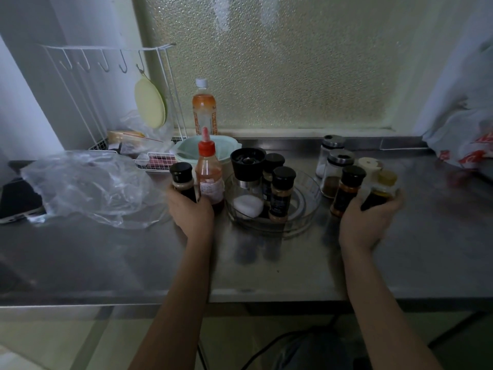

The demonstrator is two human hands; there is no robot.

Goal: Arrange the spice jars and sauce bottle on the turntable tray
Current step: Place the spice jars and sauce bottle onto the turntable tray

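Left hand [190, 209] grips a black-capped spice jar [183, 181] beside the red-capped sauce bottle [209, 177]; right hand [369, 217] clutches a gold-lidded dark jar [381, 189]. The clear round turntable tray [312, 206], mid-counter, has room at its right rim; set each jar down upright there.

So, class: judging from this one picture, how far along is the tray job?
Done: the grinder and two black-capped jars stand on the clear turntable tray. In hand: the left hand grips a jar beside the sauce bottle; the right hand grips another. Left: the steel-lidded jars on the counter.
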